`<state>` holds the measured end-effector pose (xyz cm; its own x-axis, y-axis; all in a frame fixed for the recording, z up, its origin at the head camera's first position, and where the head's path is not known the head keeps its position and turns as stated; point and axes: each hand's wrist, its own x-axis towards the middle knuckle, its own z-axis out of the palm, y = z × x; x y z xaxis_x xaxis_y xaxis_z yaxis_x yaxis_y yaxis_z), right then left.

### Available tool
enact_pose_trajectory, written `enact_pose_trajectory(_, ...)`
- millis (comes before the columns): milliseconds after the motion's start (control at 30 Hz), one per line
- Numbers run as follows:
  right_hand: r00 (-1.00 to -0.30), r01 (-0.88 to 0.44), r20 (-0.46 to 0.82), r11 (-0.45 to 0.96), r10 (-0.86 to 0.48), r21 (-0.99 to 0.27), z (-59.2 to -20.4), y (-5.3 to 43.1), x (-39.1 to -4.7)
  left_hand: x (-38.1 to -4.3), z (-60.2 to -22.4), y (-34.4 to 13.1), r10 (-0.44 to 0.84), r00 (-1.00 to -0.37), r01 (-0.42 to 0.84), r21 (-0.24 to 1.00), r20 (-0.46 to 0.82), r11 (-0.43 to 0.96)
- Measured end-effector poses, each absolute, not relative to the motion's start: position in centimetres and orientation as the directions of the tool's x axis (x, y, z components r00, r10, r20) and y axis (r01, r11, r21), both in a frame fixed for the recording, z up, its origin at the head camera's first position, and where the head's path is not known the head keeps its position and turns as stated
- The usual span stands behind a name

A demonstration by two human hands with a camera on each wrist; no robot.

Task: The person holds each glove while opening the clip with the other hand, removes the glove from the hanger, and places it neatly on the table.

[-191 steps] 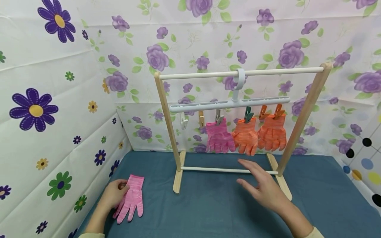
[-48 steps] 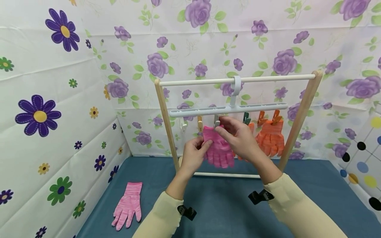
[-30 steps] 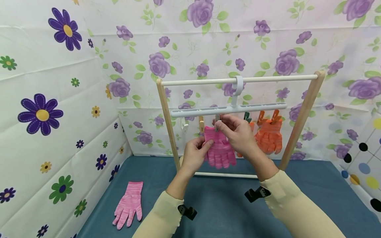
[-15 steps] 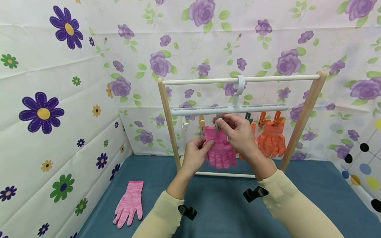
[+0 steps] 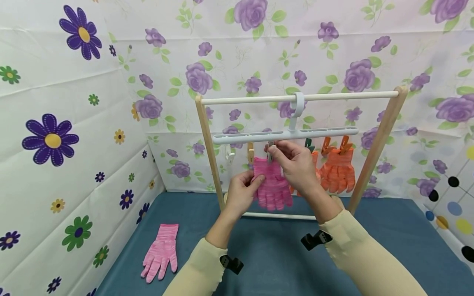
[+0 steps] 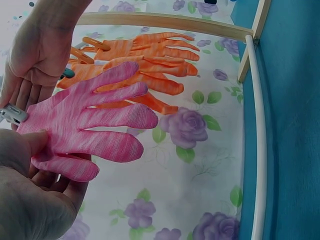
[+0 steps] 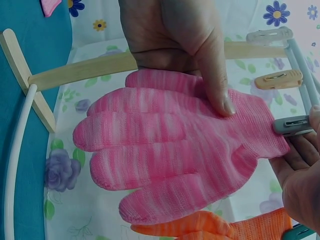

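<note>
A pink knit glove [image 5: 273, 185] hangs fingers down from a grey clothespin [image 7: 292, 125] under the white hanger [image 5: 252, 137]. My left hand [image 5: 240, 192] pinches the glove's left edge below the cuff, thumb in front and fingers behind. With thumb and fingers, my right hand [image 5: 298, 166] pinches the grey clothespin at the cuff. In the right wrist view the clothespin's tip sits on the cuff's edge. Two orange gloves [image 5: 338, 170] hang to the right, one partly hidden by my right hand. A second pink glove [image 5: 161, 253] lies flat on the table at left.
A wooden rack [image 5: 203, 135] with a white top rod [image 5: 244, 100] carries the hanger. A white clothespin [image 5: 229, 154] and a tan one [image 5: 251, 153] hang left of the pink glove, holding nothing. Blue-green cloth [image 5: 274, 255] covers the table; floral sheets stand behind.
Earlier my left hand was at the pink glove on the table and my right hand was free. Both then moved to the hanging pink glove. Over the last second they have barely moved.
</note>
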<state>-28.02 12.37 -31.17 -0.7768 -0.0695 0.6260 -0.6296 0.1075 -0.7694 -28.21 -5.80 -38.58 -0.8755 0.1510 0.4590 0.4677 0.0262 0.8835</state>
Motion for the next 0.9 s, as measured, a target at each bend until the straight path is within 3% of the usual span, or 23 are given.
enact_pose_trajectory(900, -0.779, -0.624, 0.613, 0.079, -0.129, -0.777, -31.5, 12.4, -28.0, -27.6, -40.1, -7.5, 0.118, -0.887, 0.459, 0.883, 0.447, 0.100)
